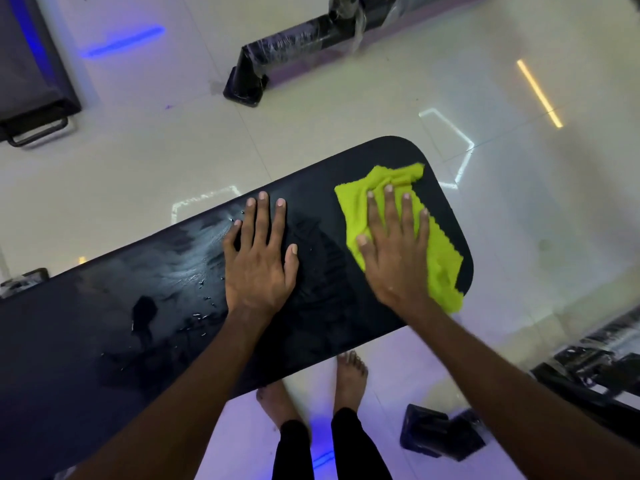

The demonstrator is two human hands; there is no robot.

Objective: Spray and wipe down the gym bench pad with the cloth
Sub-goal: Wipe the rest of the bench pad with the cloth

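Observation:
A long black gym bench pad (104, 323) runs from the lower left to a rounded end at the upper right. Wet streaks and droplets glisten on its middle and left part. A lime-green cloth (443, 265) lies spread near the rounded end. My right hand (394, 251) presses flat on the cloth, fingers apart. My left hand (259, 258) rests flat on the bare pad beside it, fingers spread, holding nothing. No spray bottle is in view.
Glossy tiled floor (536, 220) surrounds the bench. A black plastic-wrapped equipment foot (277, 53) lies beyond the pad. A dark mat with a handle (31, 81) is at the upper left. A black block (440, 434) and wrapped gear (595, 358) sit at the lower right. My bare feet (349, 379) stand under the pad's near edge.

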